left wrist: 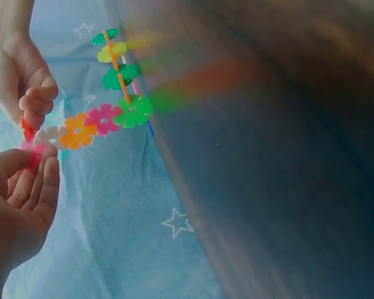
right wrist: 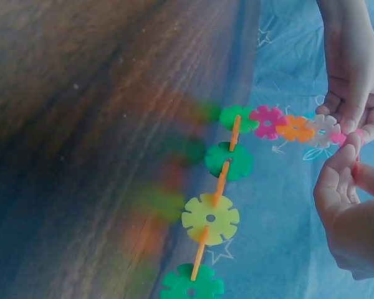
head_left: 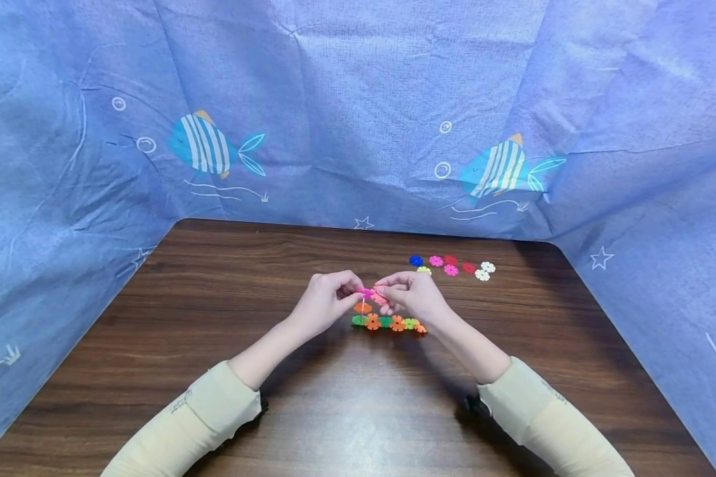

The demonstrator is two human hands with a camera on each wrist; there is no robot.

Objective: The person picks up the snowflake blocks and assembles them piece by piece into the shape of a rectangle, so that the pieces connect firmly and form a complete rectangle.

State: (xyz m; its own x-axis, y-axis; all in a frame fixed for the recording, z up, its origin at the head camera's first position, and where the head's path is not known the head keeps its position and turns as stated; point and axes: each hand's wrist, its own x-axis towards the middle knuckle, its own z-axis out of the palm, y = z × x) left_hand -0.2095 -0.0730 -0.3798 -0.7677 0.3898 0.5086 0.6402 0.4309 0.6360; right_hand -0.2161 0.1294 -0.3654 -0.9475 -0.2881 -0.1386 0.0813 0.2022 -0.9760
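A chain of notched plastic flower discs joins my hands. In the head view my left hand (head_left: 325, 305) pinches a pink disc (head_left: 366, 293) at its upper end, and my right hand (head_left: 417, 298) pinches a coral-red disc (head_left: 378, 295) against it. Fingers partly hide the contact. Below the pink disc, a white disc (right wrist: 324, 132), an orange disc (left wrist: 78, 131), a magenta disc (left wrist: 103, 119) and a green disc (left wrist: 134, 112) lead down. From there the chain turns and runs rightward low over the table, green and yellow discs (right wrist: 210, 219) alternating with orange ones (head_left: 397, 323).
Loose discs lie behind my right hand: a blue disc (head_left: 416, 261), pink discs (head_left: 436, 261), red discs (head_left: 468, 267), white discs (head_left: 482, 275) and a partly hidden yellow disc (head_left: 424, 270). The brown wooden table (head_left: 244, 265) is bordered by a blue fish-print curtain (head_left: 358, 132).
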